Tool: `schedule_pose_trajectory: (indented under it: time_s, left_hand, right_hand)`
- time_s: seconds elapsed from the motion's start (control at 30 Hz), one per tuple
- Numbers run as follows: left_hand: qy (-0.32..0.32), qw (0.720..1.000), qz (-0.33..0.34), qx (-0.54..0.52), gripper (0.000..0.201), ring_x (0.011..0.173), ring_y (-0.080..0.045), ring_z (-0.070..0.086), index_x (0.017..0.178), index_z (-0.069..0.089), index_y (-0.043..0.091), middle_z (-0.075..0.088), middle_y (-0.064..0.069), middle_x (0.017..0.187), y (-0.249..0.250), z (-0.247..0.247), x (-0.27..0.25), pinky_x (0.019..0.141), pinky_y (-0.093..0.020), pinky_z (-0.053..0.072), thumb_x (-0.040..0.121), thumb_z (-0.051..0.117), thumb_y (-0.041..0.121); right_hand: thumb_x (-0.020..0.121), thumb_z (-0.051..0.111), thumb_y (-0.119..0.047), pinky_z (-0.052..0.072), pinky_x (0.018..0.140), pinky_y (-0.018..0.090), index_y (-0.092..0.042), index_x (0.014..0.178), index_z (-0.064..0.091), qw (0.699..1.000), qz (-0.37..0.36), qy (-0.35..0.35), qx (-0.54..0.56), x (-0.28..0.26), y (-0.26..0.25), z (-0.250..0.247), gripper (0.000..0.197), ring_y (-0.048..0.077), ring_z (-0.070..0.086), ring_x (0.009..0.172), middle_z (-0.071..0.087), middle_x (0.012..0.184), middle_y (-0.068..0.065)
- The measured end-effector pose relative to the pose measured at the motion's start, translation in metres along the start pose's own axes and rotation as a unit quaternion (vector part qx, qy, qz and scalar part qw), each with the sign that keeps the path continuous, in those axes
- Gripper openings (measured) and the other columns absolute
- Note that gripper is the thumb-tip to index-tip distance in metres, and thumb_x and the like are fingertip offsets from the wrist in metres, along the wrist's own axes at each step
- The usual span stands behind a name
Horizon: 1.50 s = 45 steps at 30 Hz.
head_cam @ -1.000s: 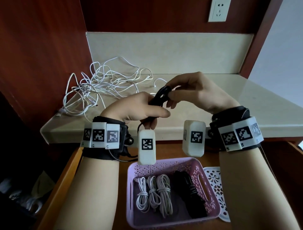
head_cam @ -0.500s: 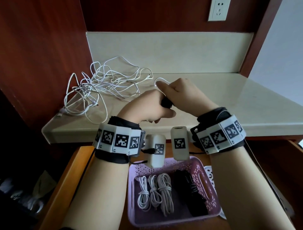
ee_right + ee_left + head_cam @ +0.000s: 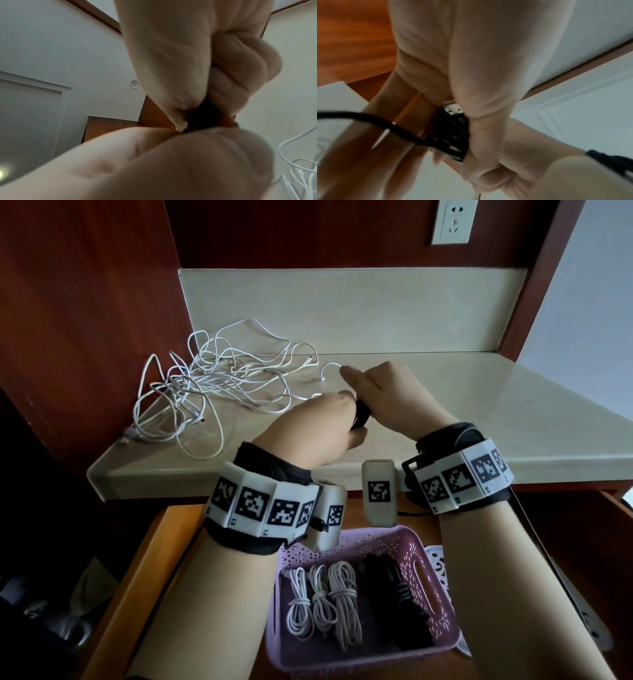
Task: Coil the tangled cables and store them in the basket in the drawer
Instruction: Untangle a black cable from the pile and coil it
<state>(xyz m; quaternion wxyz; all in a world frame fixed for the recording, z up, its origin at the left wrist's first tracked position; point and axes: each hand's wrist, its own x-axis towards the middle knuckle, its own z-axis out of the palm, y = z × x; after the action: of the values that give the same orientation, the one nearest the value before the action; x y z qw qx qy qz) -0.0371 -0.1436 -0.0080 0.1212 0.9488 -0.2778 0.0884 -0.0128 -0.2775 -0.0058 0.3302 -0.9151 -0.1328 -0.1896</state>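
Fingers (image 3: 488,135) of both hands clenched round one black cable bundle (image 3: 361,418) — held just above the counter (image 3: 445,422).

Left hand (image 3: 322,436) gripping the coil, right hand (image 3: 387,395) pinching its wrap; USB plug (image 3: 453,108) poking out. Likely the tying-off step. Next: tuck the end, then lower into the pink basket (image 3: 442,594) below the counter — beside coils already stored. White tangle (image 3: 219,385) on the counter waiting.

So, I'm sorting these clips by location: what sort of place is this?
Probably a home or hotel room: a wood-panelled alcove with a pale stone counter, a wall socket above, and an open wooden drawer below.
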Motion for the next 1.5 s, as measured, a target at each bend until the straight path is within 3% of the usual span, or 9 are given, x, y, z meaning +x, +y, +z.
schedule_pose_trajectory:
  time_s: [0.3, 0.4, 0.5, 0.7, 0.77, 0.9, 1.03, 1.13, 1.5]
  left_hand:
    - [0.065, 0.961, -0.012, -0.269, 0.021, 0.043, -0.015, 0.058, 0.078, 0.046, 0.009, 0.057, -0.004, 0.062, -0.022, 0.003, 0.002, 0.049, -0.026, 0.047, 0.098, 0.041, 0.012]
    - [0.255, 0.881, -0.082, -0.389, 0.022, 0.06, -0.005, 0.059, 0.08, 0.052, 0.015, 0.062, 0.003, 0.069, -0.041, 0.0, 0.006, 0.067, -0.023, 0.047, 0.1, 0.046, 0.022]
    - [0.289, 0.743, -0.07, -0.599, 0.017, 0.089, -0.015, 0.069, 0.093, 0.053, 0.013, 0.073, -0.002, 0.083, -0.045, -0.003, 0.008, 0.076, -0.022, 0.052, 0.102, 0.041, 0.023]
    - [0.317, 0.709, -0.048, -0.628, 0.017, 0.103, -0.023, 0.067, 0.09, 0.048, 0.018, 0.075, -0.003, 0.089, -0.042, -0.005, 0.01, 0.082, -0.026, 0.048, 0.103, 0.038, 0.024]
    - [0.34, 0.717, -0.058, -0.606, 0.016, 0.098, -0.022, 0.067, 0.09, 0.048, 0.018, 0.075, -0.003, 0.09, -0.045, -0.005, 0.01, 0.096, -0.04, 0.047, 0.102, 0.04, 0.025]
    - [0.362, 0.753, -0.103, -0.539, 0.015, 0.07, -0.015, 0.068, 0.091, 0.046, 0.009, 0.065, -0.002, 0.075, -0.05, -0.003, 0.011, 0.069, -0.03, 0.057, 0.102, 0.04, 0.017]
    - [0.31, 0.903, -0.116, -0.275, 0.017, 0.078, -0.036, 0.06, 0.103, 0.044, 0.003, 0.059, -0.018, 0.094, -0.053, 0.009, 0.012, 0.067, -0.047, 0.053, 0.101, 0.04, 0.02]
    - [0.191, 0.965, -0.083, -0.159, 0.024, 0.102, -0.035, 0.054, 0.114, 0.045, -0.003, 0.056, -0.022, 0.111, -0.052, 0.016, 0.01, 0.077, -0.035, 0.036, 0.1, 0.041, 0.017]
    - [-0.067, 0.996, -0.015, -0.05, 0.003, 0.085, -0.028, 0.051, 0.098, 0.041, 0.011, 0.051, -0.009, 0.092, -0.035, 0.006, 0.0, 0.074, -0.036, 0.038, 0.098, 0.039, 0.013]
  right_hand:
    - [0.099, 0.029, -0.051, 0.038, 0.044, 0.024, -0.003, 0.082, 0.054, 0.972, 0.033, 0.007, 0.232, 0.0, -0.006, 0.004, 0.057, 0.017, 0.049, 0.042, 0.056, 0.05, 0.002]
    - [0.102, 0.03, -0.04, 0.048, 0.066, 0.034, -0.006, 0.113, 0.05, 0.941, 0.073, -0.033, 0.329, -0.001, -0.007, 0.006, 0.041, 0.023, 0.062, 0.074, 0.068, 0.091, 0.019]
    - [0.1, 0.043, -0.014, 0.045, 0.094, 0.032, -0.006, 0.131, 0.045, 0.927, 0.029, -0.156, 0.34, -0.004, -0.009, 0.014, 0.033, 0.017, 0.06, 0.105, 0.063, 0.119, 0.017]
    - [0.093, 0.042, 0.013, 0.055, 0.075, 0.026, -0.003, 0.116, 0.046, 0.903, -0.04, -0.226, 0.362, -0.007, -0.016, 0.019, 0.028, 0.016, 0.066, 0.067, 0.062, 0.081, 0.013]
    - [0.093, 0.042, 0.013, 0.057, 0.066, 0.025, 0.001, 0.105, 0.052, 0.913, 0.001, -0.147, 0.381, -0.004, -0.013, 0.016, 0.019, 0.015, 0.065, 0.057, 0.062, 0.07, 0.008]
    - [0.092, 0.056, -0.005, 0.036, 0.041, 0.013, 0.0, 0.089, 0.063, 0.973, 0.013, -0.041, 0.227, -0.004, -0.005, 0.006, 0.009, 0.003, 0.043, 0.037, 0.055, 0.056, 0.001]
    - [0.084, 0.065, -0.014, 0.031, 0.05, 0.009, -0.004, 0.08, 0.07, 0.998, -0.054, 0.004, 0.029, -0.008, -0.006, -0.004, 0.012, 0.001, 0.043, 0.049, 0.052, 0.06, -0.003]
    - [0.081, 0.068, -0.013, 0.032, 0.065, 0.017, -0.011, 0.08, 0.073, 0.992, -0.122, 0.015, -0.038, -0.008, -0.008, -0.011, 0.006, 0.002, 0.043, 0.059, 0.052, 0.065, -0.004]
    - [0.074, 0.076, -0.009, 0.032, 0.061, 0.01, -0.013, 0.093, 0.072, 0.986, -0.164, -0.006, 0.044, -0.007, -0.008, -0.016, 0.019, -0.004, 0.042, 0.06, 0.042, 0.069, -0.011]
